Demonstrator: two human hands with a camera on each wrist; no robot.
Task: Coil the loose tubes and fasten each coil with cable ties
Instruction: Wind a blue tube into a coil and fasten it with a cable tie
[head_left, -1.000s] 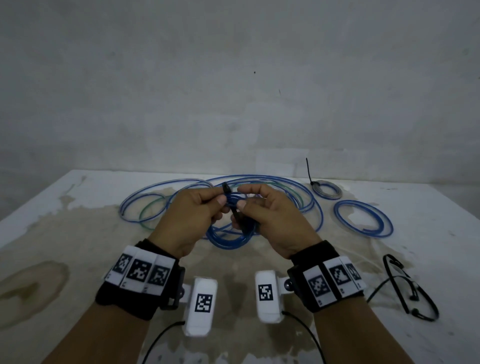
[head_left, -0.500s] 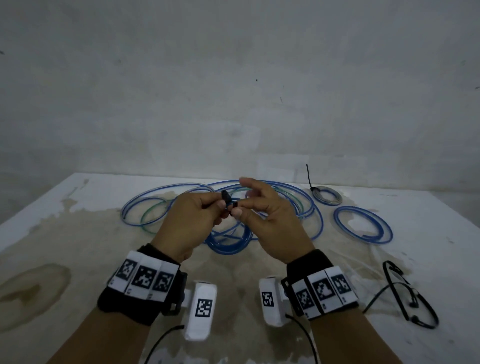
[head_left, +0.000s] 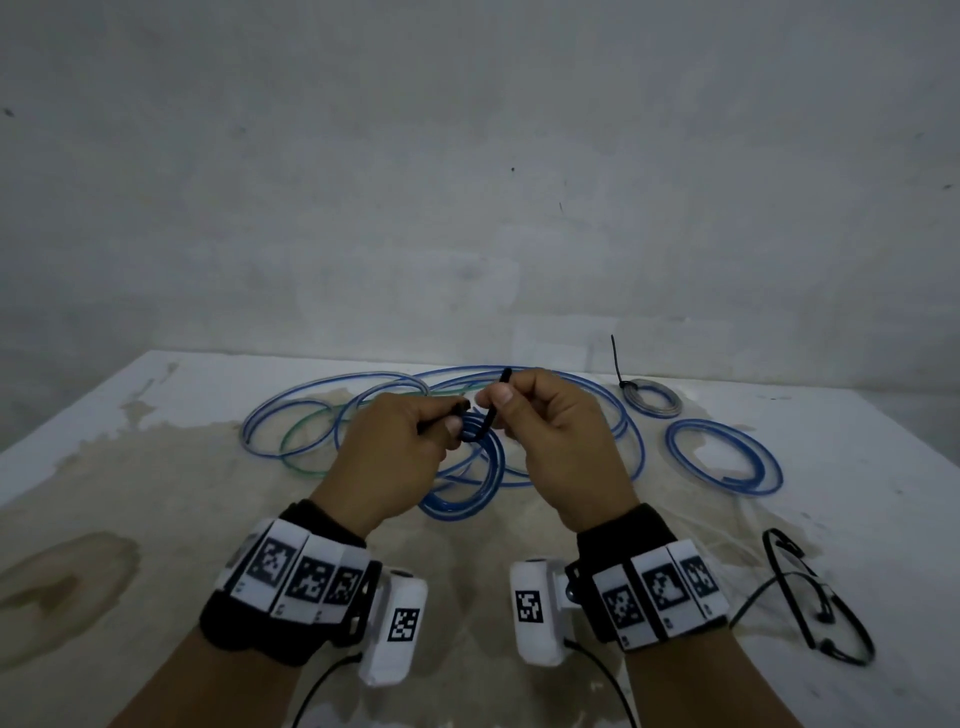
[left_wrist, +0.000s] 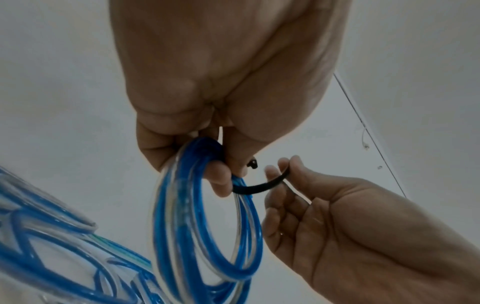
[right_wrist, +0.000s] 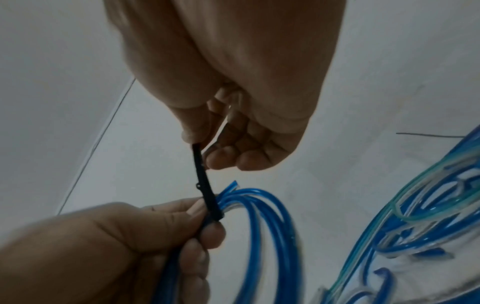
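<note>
Blue translucent tubing coil (head_left: 465, 483), held above the desk's (head_left: 156, 493) middle, is pinched in my left hand (head_left: 395, 457) while my right hand (head_left: 556, 441) pinches the black cable tie's (left_wrist: 259, 188) tail, unfastened; two coils lie by the far right corner, loose tubes remain.

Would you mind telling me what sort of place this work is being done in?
Probably a bare workshop or utility room: a stained white table against a plain grey wall, strewn with loose tubes and tied coils, such as the grey coil.
</note>
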